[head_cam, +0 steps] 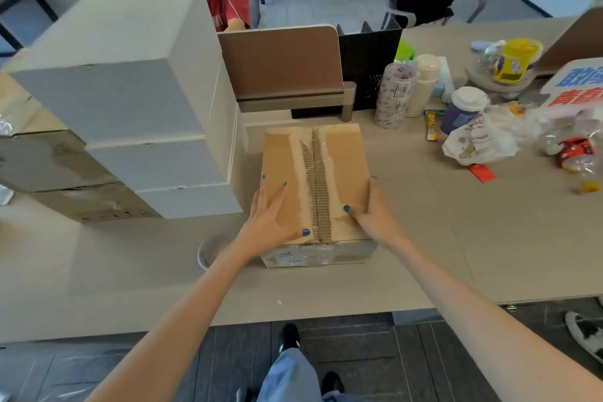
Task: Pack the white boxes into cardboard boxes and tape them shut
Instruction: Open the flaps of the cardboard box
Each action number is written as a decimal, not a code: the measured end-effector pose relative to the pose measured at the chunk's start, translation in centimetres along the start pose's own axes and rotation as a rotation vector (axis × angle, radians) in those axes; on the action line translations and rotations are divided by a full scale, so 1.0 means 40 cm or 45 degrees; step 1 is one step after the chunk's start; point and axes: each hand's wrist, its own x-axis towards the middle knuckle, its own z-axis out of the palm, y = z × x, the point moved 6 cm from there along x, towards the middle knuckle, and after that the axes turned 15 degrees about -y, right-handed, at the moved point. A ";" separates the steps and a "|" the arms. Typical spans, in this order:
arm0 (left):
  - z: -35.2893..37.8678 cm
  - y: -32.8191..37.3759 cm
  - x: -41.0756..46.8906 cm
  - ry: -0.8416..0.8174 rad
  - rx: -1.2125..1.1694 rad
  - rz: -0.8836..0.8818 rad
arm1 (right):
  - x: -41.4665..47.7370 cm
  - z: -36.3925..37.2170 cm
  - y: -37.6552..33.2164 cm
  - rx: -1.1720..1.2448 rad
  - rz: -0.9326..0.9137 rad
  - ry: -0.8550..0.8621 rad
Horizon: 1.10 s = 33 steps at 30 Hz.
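Risk of flaps springing up along the centre seam of the brown cardboard box (pixel 342 166), sitting mid-counter (pixel 456 238), on easing of either hand. Left hand (pixel 274 219) spread flat on the left flap, right hand (pixel 375 215) laid along the right edge with thumb on top. Hands apart, pressing down, clamped on nothing.

Seam badly torn, corrugation bared under wrinkled clear film. Poor hold likely for fresh tape on that ragged strip.

Pale round roll (pixel 208 253) by the near-left corner, probably tape. Reaching it means taking one hand off the flaps.

Tall stack of white rectangular boxes (pixel 130 101) just beside the box's left side. Possible knock when turning or sliding the box.

Hidden or unclear:
- Contents of the cardboard box, so packing unconfirmed.
- Roll half covered by the left forearm, identity uncertain.
- Reach of the right fingers down the side wall not readable.
- Label on the near face too small to read.
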 end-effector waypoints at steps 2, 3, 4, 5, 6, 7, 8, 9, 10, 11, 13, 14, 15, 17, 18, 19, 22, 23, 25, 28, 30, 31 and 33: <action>0.016 0.005 -0.024 -0.067 0.150 -0.012 | -0.014 0.001 -0.022 -0.266 -0.016 -0.027; 0.021 0.005 -0.036 -0.089 0.230 -0.022 | -0.025 0.011 -0.031 -0.373 -0.014 -0.102; 0.022 0.003 -0.045 -0.100 0.296 -0.033 | -0.038 0.022 -0.036 -0.468 0.004 -0.189; 0.021 0.000 -0.050 -0.097 0.336 -0.042 | -0.051 0.031 -0.037 -0.557 0.025 -0.260; 0.016 -0.002 -0.055 -0.075 0.351 -0.051 | -0.064 0.038 -0.039 -0.642 0.039 -0.303; 0.011 -0.003 -0.059 -0.041 0.358 -0.056 | -0.073 0.041 -0.038 -0.712 0.050 -0.323; 0.008 -0.002 -0.064 0.002 0.372 -0.052 | -0.081 0.040 -0.040 -0.771 0.053 -0.325; 0.005 0.002 -0.070 0.044 0.395 -0.042 | -0.086 0.038 -0.040 -0.820 0.054 -0.313; 0.003 0.007 -0.076 0.087 0.421 -0.027 | -0.091 0.034 -0.040 -0.867 0.051 -0.293; -0.002 0.014 -0.083 0.131 0.440 -0.007 | -0.097 0.029 -0.042 -0.916 0.044 -0.265; -0.014 0.031 -0.099 0.202 0.468 0.031 | -0.109 0.019 -0.045 -1.001 0.018 -0.209; -0.021 0.038 -0.107 0.240 0.496 0.042 | -0.114 0.014 -0.045 -1.036 0.012 -0.190; -0.029 0.045 -0.117 0.293 0.536 0.055 | -0.117 0.011 -0.044 -1.076 0.011 -0.172; -0.041 0.059 -0.139 0.432 0.588 0.090 | -0.123 0.010 -0.045 -1.189 0.001 -0.154; -0.046 0.059 -0.147 0.492 0.562 0.096 | -0.124 0.009 -0.049 -1.252 -0.007 -0.150; -0.051 0.057 -0.157 0.536 0.488 0.091 | -0.124 0.007 -0.052 -1.306 -0.015 -0.142; -0.065 0.023 -0.176 0.606 0.133 0.082 | -0.120 -0.009 -0.065 -1.420 -0.036 -0.110; -0.070 0.013 -0.183 0.615 -0.002 0.112 | -0.122 -0.015 -0.074 -1.455 -0.068 -0.073; -0.082 0.004 -0.202 0.678 -0.150 0.143 | -0.137 -0.021 -0.101 -1.493 -0.209 0.044; -0.109 0.033 -0.240 0.904 -0.062 0.177 | -0.178 -0.042 -0.140 -1.408 -0.438 0.319; -0.124 0.073 -0.262 1.007 0.111 0.213 | -0.199 -0.046 -0.175 -1.480 -0.587 0.461; -0.127 0.089 -0.265 1.026 0.249 0.206 | -0.205 -0.040 -0.191 -1.580 -0.641 0.502; -0.129 0.111 -0.257 1.023 0.599 0.144 | -0.188 -0.016 -0.206 -1.808 -0.657 0.531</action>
